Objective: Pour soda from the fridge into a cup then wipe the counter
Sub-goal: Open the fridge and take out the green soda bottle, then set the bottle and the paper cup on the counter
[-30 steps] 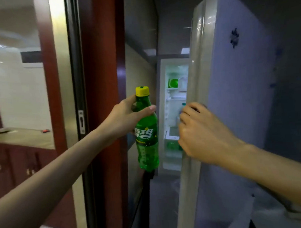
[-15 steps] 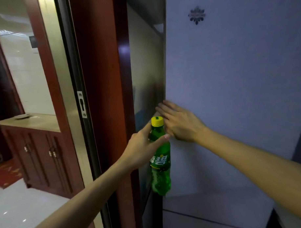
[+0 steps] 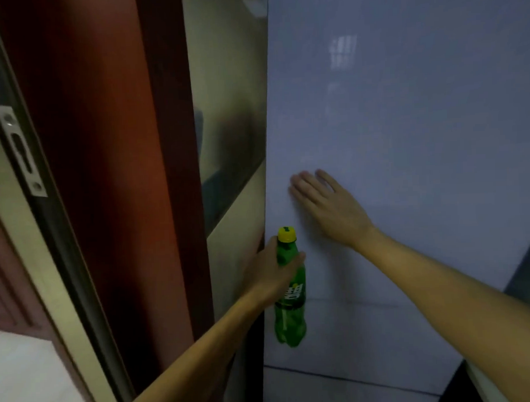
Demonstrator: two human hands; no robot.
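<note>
A green soda bottle (image 3: 290, 314) with a yellow cap hangs upright in front of the fridge's left edge. My left hand (image 3: 267, 271) is wrapped around its upper part, just below the cap. My right hand (image 3: 327, 207) lies flat, fingers spread, on the pale blue-grey fridge door (image 3: 405, 120), up and right of the bottle. The door looks closed, and the fridge's inside is hidden. No cup or counter is in view.
A dark red wooden door frame (image 3: 100, 176) stands left of the fridge, with a metal strike plate (image 3: 20, 149) on the door jamb. A seam (image 3: 354, 378) crosses the fridge front low down. Pale floor (image 3: 23, 374) shows at bottom left.
The fridge door swung from open to closed under my right hand, which now rests flat on it. My left hand lowered the bottle. The view moved closer to the fridge.
</note>
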